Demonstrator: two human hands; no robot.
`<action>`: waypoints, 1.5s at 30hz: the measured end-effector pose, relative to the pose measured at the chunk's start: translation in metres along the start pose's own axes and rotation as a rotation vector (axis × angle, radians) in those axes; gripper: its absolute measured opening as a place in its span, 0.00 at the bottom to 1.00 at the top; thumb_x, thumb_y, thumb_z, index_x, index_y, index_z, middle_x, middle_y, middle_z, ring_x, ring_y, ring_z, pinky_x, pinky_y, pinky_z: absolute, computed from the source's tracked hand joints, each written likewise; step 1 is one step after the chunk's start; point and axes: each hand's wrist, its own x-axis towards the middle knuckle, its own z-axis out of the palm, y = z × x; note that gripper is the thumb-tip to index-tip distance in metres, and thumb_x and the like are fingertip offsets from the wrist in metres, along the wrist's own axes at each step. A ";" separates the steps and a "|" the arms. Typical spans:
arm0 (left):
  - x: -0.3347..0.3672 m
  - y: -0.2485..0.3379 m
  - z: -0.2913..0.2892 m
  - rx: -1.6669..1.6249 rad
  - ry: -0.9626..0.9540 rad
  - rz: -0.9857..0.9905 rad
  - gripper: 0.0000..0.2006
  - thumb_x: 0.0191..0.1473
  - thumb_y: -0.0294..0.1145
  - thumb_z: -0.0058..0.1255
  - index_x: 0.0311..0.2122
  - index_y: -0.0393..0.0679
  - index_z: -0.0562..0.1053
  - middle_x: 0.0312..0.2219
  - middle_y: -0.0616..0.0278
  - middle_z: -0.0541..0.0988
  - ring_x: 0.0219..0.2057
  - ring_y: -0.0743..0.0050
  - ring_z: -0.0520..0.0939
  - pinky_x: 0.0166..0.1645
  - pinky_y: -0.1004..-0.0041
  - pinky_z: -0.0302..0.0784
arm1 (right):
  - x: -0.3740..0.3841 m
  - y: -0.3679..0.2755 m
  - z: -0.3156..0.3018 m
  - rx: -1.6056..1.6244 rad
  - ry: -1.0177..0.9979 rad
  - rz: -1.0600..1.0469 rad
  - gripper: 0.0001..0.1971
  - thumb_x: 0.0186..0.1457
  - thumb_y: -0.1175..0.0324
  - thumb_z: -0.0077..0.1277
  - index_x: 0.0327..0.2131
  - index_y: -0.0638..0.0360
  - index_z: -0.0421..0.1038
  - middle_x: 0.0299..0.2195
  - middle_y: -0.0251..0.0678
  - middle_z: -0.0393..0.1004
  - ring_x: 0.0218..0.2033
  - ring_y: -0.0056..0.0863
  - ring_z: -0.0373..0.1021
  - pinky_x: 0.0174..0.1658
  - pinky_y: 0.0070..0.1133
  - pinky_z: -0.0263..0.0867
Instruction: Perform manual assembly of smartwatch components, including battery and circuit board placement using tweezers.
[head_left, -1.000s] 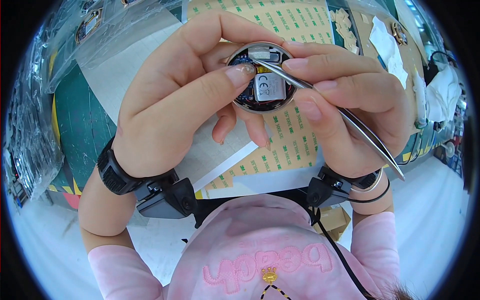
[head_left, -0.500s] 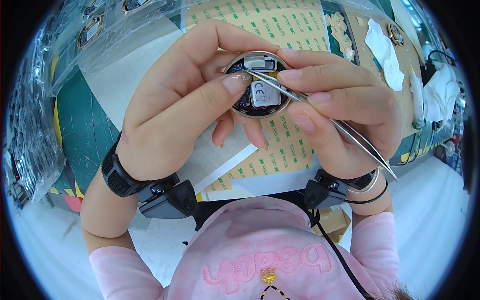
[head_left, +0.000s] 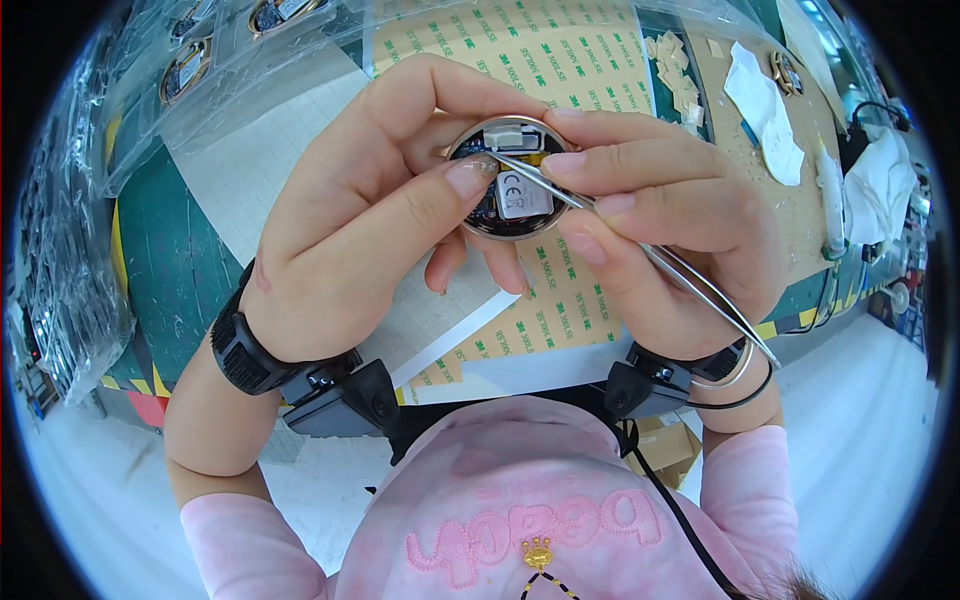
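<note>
Between my hands is a round, opened watch case point(head_left: 526, 200) with a thin metallic rim, a silver battery block and dark circuitry showing inside. My left hand point(head_left: 365, 210) is closed round its left side, the thumb resting on the inner parts. My right hand point(head_left: 680, 215) pinches a pair of metal tweezers point(head_left: 665, 258). The tweezer tips reach into the case, close to my left thumbnail, above the battery; their points sit near together. My right index finger touches the rim. Whether the tips hold any small part is too fine to see.
Under my hands lie a tan sheet with green print point(head_left: 560, 330) and a grey sheet point(head_left: 225, 170). Clear plastic trays point(head_left: 110, 150) holding similar round cases stand at the left. A white cloth point(head_left: 765, 115), small tan pieces point(head_left: 672, 75) and another round case point(head_left: 786, 73) are at the right.
Both hands have shifted slightly with the watch case, which sits a little lower and further left. The tweezers moved along with my right hand, and their tips look closer together.
</note>
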 end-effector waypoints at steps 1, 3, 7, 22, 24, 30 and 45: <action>0.000 0.000 0.000 0.000 -0.001 0.002 0.17 0.56 0.26 0.33 0.51 0.31 0.58 0.39 0.52 0.74 0.26 0.66 0.82 0.18 0.86 0.64 | 0.000 -0.001 0.000 0.000 -0.002 0.001 0.11 0.48 0.82 0.53 0.34 0.63 0.63 0.36 0.52 0.73 0.43 0.49 0.71 0.46 0.36 0.69; 0.000 0.000 0.000 -0.001 -0.002 0.005 0.17 0.56 0.26 0.33 0.51 0.31 0.58 0.39 0.52 0.74 0.26 0.66 0.82 0.18 0.86 0.64 | 0.001 -0.002 -0.001 0.001 -0.005 0.002 0.11 0.48 0.82 0.53 0.34 0.63 0.63 0.36 0.52 0.73 0.43 0.49 0.71 0.46 0.36 0.69; -0.001 0.000 0.000 -0.008 -0.001 0.006 0.17 0.56 0.26 0.32 0.51 0.32 0.58 0.39 0.52 0.74 0.26 0.68 0.82 0.19 0.86 0.64 | 0.003 -0.006 -0.001 0.011 -0.004 0.039 0.11 0.48 0.82 0.53 0.34 0.63 0.63 0.36 0.52 0.73 0.43 0.50 0.71 0.46 0.36 0.69; 0.000 -0.001 -0.001 -0.009 -0.009 -0.008 0.17 0.57 0.26 0.33 0.51 0.34 0.58 0.40 0.54 0.74 0.26 0.70 0.81 0.21 0.85 0.66 | 0.000 -0.003 0.002 -0.003 0.034 0.058 0.11 0.48 0.81 0.54 0.33 0.62 0.62 0.37 0.49 0.73 0.43 0.48 0.71 0.46 0.36 0.68; 0.001 -0.002 -0.003 -0.007 -0.021 -0.014 0.17 0.57 0.26 0.33 0.51 0.34 0.58 0.40 0.54 0.74 0.26 0.70 0.81 0.21 0.85 0.66 | 0.000 -0.004 0.001 -0.013 0.030 0.069 0.11 0.48 0.82 0.54 0.33 0.61 0.63 0.37 0.49 0.73 0.44 0.48 0.71 0.46 0.35 0.68; 0.001 0.008 -0.007 -0.061 -0.008 -0.064 0.18 0.55 0.23 0.39 0.52 0.37 0.58 0.43 0.55 0.72 0.29 0.72 0.80 0.24 0.82 0.70 | 0.002 -0.011 0.000 0.025 0.127 0.105 0.11 0.47 0.82 0.54 0.32 0.61 0.64 0.36 0.46 0.74 0.43 0.45 0.71 0.46 0.34 0.68; 0.050 0.066 -0.050 0.582 0.399 0.031 0.23 0.45 0.20 0.56 0.48 0.42 0.64 0.32 0.66 0.72 0.26 0.86 0.73 0.26 0.84 0.70 | 0.006 -0.009 -0.002 -0.007 0.306 0.203 0.08 0.45 0.79 0.57 0.29 0.59 0.70 0.32 0.39 0.77 0.35 0.30 0.75 0.38 0.20 0.69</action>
